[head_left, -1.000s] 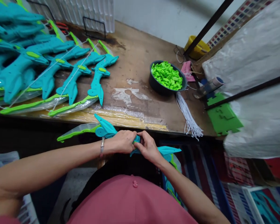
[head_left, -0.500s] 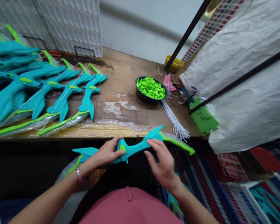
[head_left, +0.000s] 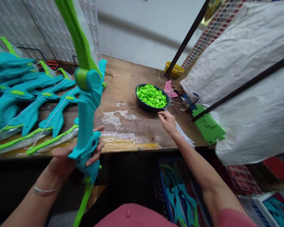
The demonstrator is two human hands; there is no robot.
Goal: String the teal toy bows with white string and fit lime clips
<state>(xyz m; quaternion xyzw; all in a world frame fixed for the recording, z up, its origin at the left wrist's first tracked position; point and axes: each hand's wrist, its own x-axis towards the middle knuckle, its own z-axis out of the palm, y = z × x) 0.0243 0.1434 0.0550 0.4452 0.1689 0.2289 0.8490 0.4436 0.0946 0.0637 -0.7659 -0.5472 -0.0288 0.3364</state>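
My left hand [head_left: 66, 157] is wrapped round the middle of a turquoise and green toy bow [head_left: 86, 116], which stands upright close to the camera. The green upper limb reaches past the top edge, and the lower limb hangs below the hand. My right hand [head_left: 168, 122] is over the table, its thumb and fingertips pinched together beside a bundle of white strings [head_left: 182, 134]. Whatever lies between those fingertips, if anything, is too small to make out. Just beyond them sits a dark bowl [head_left: 146, 108] heaped with small bright green plastic pieces [head_left: 152, 95].
Several strung toy bows [head_left: 26, 94] lie on the left of the wooden table [head_left: 123, 71]. At right are a green foam piece [head_left: 207, 123], a yellow container [head_left: 174, 70] and a dark pole [head_left: 189, 34]. A crate [head_left: 164, 192] of turquoise parts stands below the table.
The bow has swung from lying crosswise in both hands to upright in my left hand. My right hand has let go of it and moved forward to the strings by the bowl.
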